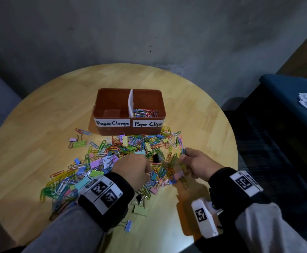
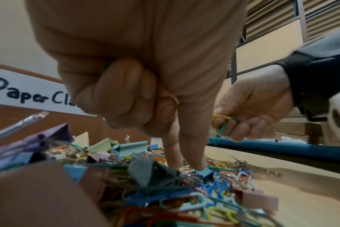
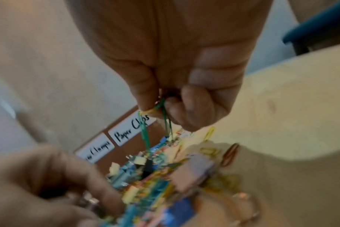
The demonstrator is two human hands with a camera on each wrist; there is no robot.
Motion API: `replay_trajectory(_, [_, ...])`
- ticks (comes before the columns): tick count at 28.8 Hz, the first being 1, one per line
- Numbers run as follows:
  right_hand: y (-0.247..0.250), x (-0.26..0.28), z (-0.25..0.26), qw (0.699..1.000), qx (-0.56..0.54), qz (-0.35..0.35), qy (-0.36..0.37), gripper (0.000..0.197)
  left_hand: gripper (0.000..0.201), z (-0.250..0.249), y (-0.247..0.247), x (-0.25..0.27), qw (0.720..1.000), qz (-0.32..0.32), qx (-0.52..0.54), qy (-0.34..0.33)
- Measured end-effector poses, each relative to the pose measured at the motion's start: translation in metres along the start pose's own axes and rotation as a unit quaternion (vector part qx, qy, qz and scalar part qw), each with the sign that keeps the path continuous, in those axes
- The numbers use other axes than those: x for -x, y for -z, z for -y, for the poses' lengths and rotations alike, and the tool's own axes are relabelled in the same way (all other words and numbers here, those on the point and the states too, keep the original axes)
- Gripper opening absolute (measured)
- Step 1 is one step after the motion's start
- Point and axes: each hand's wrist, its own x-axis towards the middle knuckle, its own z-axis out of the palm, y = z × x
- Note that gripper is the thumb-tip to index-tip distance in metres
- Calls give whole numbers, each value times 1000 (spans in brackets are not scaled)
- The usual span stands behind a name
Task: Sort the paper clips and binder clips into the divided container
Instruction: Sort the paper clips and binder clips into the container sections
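So far only some paper clips (image 1: 145, 114) have been binned; the clamps half of the container (image 1: 129, 92) is bare, most of the pile (image 1: 123, 157) remains. A few clips are pinched by the right hand (image 1: 197, 166); the left hand (image 1: 132, 170) is curled, two fingers (image 2: 194, 147) poked into the pile.

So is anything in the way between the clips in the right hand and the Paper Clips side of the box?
Nothing visible. The right hand holds paper clips above the pile; the box is open-topped.
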Motion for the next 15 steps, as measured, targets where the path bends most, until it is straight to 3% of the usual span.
replay_trajectory(4, [0,10,4,950,-303,30,-71,24,15,-3,0,3,1000,-10,6,-4])
replay_trajectory(7, [5,17,8,884,-455,80,-76,10,13,-5,3,5,999,-33,20,-14])
replay_trajectory(9, [7,22,8,852,-510,101,-61,11,12,-7,4,7,999,-44,22,-17])
replay_trajectory(11, [6,25,8,843,-524,114,-47,11,10,-11,3,8,999,-44,24,-17])
replay_trajectory(15, [2,28,8,870,-478,119,-31,9,10,-21,-2,9,1000,-22,3,-15])
